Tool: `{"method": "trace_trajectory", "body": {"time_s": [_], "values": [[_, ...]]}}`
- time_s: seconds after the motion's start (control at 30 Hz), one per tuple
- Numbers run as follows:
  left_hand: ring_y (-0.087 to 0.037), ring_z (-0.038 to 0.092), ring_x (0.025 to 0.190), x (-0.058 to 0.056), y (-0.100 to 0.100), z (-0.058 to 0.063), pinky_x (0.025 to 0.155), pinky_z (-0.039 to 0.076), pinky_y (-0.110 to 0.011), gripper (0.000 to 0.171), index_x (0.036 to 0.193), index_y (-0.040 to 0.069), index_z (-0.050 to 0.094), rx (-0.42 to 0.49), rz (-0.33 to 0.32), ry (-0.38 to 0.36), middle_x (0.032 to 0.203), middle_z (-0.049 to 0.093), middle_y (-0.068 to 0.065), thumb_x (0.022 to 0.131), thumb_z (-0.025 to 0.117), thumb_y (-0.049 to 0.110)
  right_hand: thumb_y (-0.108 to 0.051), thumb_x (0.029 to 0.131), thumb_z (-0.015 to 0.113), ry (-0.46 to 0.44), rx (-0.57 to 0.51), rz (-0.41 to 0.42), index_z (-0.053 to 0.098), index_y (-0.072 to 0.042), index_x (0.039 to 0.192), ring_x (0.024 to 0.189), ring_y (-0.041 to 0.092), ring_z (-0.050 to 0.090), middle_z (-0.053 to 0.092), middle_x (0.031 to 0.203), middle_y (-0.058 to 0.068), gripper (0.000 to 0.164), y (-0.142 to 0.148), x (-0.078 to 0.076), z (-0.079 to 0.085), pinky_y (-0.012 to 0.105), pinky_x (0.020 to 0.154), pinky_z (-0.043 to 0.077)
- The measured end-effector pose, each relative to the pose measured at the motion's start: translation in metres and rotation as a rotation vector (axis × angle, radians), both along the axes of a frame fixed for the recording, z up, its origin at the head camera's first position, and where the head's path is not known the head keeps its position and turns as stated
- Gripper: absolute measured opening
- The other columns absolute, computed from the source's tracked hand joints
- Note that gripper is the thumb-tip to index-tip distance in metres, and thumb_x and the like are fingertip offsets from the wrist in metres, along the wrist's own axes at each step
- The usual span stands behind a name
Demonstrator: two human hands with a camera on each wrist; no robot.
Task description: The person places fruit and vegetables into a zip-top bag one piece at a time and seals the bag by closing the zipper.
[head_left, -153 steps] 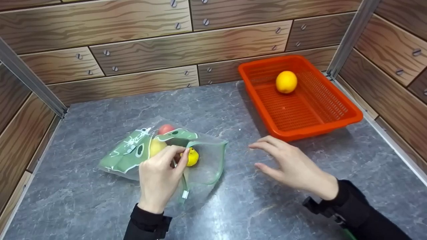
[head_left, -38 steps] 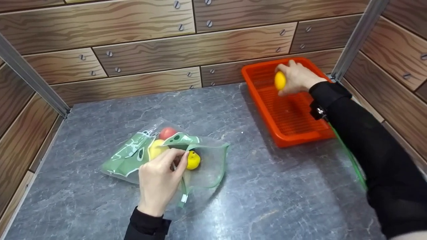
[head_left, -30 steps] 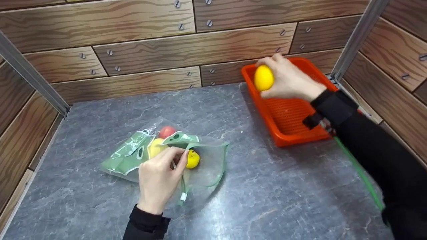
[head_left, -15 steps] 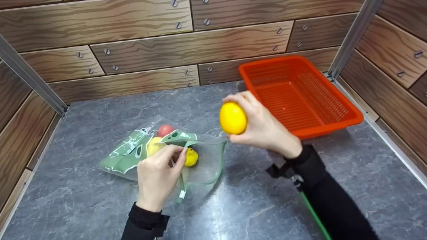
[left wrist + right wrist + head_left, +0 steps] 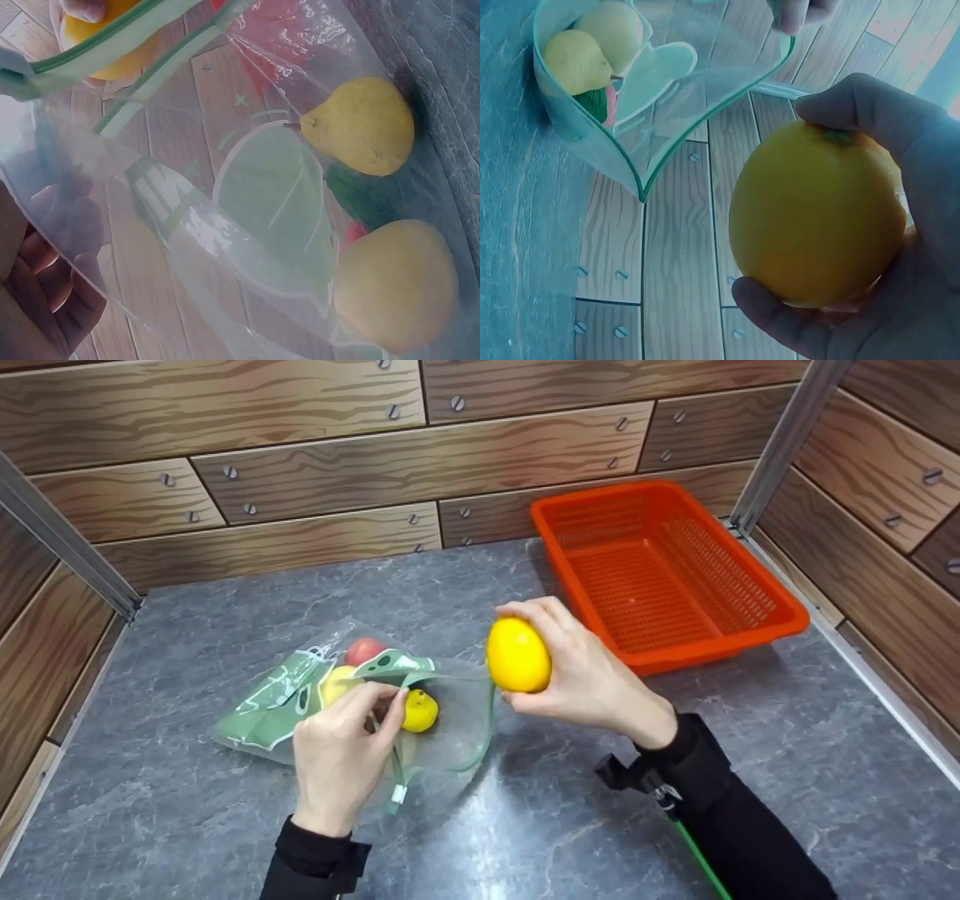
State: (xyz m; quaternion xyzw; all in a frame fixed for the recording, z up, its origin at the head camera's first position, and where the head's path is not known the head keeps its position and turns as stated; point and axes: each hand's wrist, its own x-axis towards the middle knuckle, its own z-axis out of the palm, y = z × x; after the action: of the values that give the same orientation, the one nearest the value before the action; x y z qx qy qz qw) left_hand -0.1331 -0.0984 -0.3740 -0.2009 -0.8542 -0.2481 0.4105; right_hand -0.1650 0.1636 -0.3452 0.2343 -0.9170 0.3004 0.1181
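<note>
My right hand (image 5: 592,682) grips a yellow-orange orange (image 5: 519,655) above the table, just right of the bag's mouth. Its little green stem end shows in the right wrist view, thumb and fingers curled around the fruit. Between thumb and forefinger, my left hand (image 5: 341,757) pinches the green-trimmed rim of a clear zip bag (image 5: 457,735), whose mouth stands open toward the orange. Inside lie a yellow pear (image 5: 364,127), a pale yellow round fruit (image 5: 397,285) and a red fruit (image 5: 365,651). Something dark green (image 5: 594,103) shows next to the pear.
An orange-red plastic basket (image 5: 660,656) stands at the back right, with nothing in it. The bag's white zip slider (image 5: 399,793) hangs at the near side. Wood-patterned walls (image 5: 315,495) border the grey marbled table (image 5: 187,825) at the back and sides.
My right hand reached into the basket, took the orange out and carried it left and nearer, beside the bag's mouth. The left hand keeps its pinch on the bag's rim.
</note>
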Motion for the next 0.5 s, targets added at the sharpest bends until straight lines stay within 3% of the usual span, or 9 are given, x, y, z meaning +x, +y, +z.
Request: {"method": "trace_trajectory", "body": {"time_s": [0.2,0.3,0.5], "values": [[-0.006,0.055,0.050,0.002,-0.004,0.003,0.048,0.038,-0.016,0.004,0.080,0.018,0.070,0.029,0.008,-0.003,0.064,0.065,0.007,0.081,0.074,0.018,-0.035,0.064,0.079,-0.026,0.050,0.097,0.041,-0.028,0.135,0.100,0.009,0.057,0.049,0.126,-0.004,0.081,-0.009,0.015,0.004,0.025,0.080,0.053],[-0.005,0.055,0.051,0.003,-0.003,0.003,0.049,0.039,-0.016,0.004,0.080,0.017,0.069,0.025,0.011,-0.012,0.063,0.064,0.007,0.082,0.073,0.019,-0.039,0.065,0.078,-0.088,0.086,0.168,0.040,-0.032,0.136,0.098,0.008,0.057,0.049,0.126,-0.007,0.081,-0.015,0.023,0.003,0.022,0.076,0.052],[-0.004,0.055,0.052,0.004,-0.001,0.004,0.049,0.039,-0.016,0.005,0.080,0.019,0.069,0.016,0.012,-0.023,0.064,0.063,0.007,0.082,0.073,0.020,-0.045,0.067,0.079,-0.185,0.109,0.264,0.039,-0.037,0.135,0.090,0.006,0.058,0.052,0.121,-0.008,0.079,-0.028,0.029,-0.011,0.020,0.071,0.051]]}}
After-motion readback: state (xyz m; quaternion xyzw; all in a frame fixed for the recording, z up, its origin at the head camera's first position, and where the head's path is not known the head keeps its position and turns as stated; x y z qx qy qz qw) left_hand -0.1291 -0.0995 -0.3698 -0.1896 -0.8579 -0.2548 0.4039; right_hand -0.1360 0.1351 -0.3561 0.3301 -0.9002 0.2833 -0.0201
